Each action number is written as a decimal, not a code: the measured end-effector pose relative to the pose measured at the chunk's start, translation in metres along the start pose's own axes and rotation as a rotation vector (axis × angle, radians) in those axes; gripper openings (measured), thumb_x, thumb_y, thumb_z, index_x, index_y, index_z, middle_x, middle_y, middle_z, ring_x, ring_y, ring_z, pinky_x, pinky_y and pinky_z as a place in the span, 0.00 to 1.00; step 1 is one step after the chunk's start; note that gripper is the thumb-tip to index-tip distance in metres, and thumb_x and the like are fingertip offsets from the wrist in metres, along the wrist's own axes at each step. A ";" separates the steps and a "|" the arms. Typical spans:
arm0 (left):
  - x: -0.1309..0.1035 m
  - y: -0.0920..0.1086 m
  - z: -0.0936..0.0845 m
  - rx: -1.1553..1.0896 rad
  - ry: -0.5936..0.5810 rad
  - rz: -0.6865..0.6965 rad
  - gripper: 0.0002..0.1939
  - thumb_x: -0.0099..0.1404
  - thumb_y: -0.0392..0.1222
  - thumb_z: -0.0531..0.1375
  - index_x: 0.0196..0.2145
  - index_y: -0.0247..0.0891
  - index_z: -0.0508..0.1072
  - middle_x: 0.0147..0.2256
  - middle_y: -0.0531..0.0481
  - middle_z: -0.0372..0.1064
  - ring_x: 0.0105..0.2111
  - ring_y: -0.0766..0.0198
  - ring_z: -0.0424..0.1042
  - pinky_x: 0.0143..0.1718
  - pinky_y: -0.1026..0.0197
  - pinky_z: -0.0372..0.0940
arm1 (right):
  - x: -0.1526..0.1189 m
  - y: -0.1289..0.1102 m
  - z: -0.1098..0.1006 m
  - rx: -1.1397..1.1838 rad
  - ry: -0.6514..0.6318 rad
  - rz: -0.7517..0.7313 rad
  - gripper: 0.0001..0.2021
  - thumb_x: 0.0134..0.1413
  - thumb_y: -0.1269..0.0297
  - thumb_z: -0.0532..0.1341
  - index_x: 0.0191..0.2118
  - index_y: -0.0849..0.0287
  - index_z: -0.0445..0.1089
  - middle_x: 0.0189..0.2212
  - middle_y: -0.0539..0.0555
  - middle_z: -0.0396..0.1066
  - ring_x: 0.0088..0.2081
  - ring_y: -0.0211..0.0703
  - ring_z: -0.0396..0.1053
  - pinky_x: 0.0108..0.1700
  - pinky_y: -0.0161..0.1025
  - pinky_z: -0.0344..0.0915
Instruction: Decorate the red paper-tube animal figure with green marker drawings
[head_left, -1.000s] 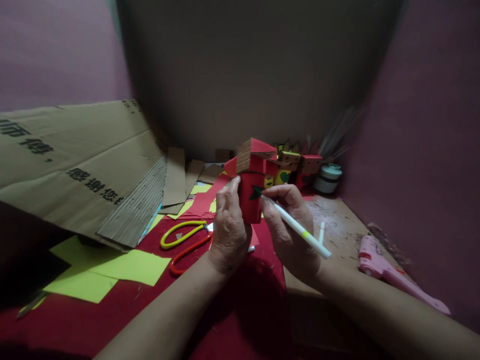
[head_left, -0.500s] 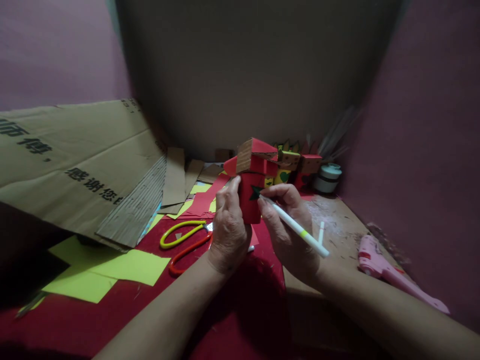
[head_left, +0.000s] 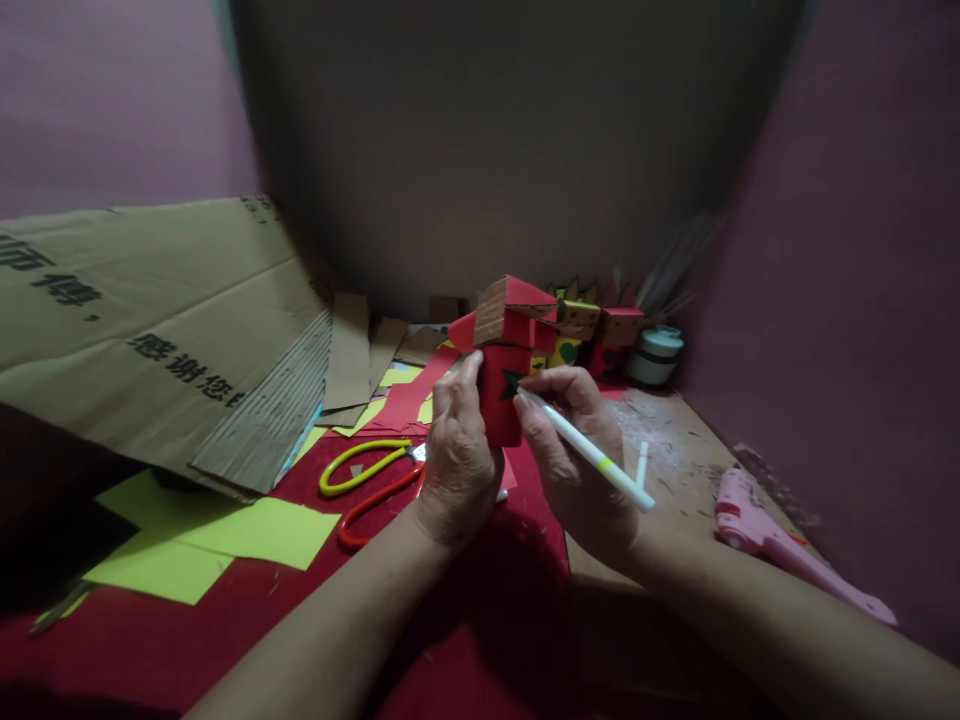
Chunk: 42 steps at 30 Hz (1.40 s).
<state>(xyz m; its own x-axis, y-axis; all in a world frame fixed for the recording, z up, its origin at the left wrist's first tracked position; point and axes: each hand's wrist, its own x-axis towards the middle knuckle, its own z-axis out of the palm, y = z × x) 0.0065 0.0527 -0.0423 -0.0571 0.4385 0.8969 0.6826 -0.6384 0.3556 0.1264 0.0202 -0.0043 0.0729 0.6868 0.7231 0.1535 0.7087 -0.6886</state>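
A red paper figure (head_left: 498, 410) with a cylindrical body and a cardboard box head stands upright in my left hand (head_left: 459, 440), whose fingers wrap round its left side. On the body's front is a dark green star (head_left: 511, 385). My right hand (head_left: 581, 450) pinches a white marker (head_left: 577, 439) with a yellow-green band, its tip at the star's right edge. The fingers partly hide that tip. Scissors (head_left: 375, 468) with one yellow and one red handle lie left of my left hand, their blades mostly hidden behind it.
A large cardboard sheet (head_left: 150, 330) leans at the left above yellow paper pieces (head_left: 255, 530). Behind the figure stand a yellow figure (head_left: 577, 318) and a red one (head_left: 621, 328), beside a pale round container (head_left: 655, 357). A white cap (head_left: 642, 462) and a pink glue gun (head_left: 772, 540) lie right.
Almost nothing differs. The marker's rear end has shifted very slightly left and up, while its tip stays at the star. My left hand keeps its hold on the figure.
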 end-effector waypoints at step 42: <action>0.002 -0.001 0.000 -0.028 0.001 -0.027 0.29 0.69 0.33 0.58 0.66 0.41 0.60 0.58 0.37 0.70 0.58 0.48 0.69 0.58 0.43 0.71 | 0.001 0.000 -0.002 0.003 -0.006 0.013 0.04 0.60 0.67 0.61 0.40 0.52 0.67 0.30 0.47 0.69 0.29 0.39 0.67 0.32 0.40 0.65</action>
<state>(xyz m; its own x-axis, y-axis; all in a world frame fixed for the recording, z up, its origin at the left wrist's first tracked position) 0.0055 0.0541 -0.0412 -0.0759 0.4548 0.8873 0.6602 -0.6440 0.3866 0.1284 0.0210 -0.0035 0.0693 0.6970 0.7137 0.1499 0.7000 -0.6982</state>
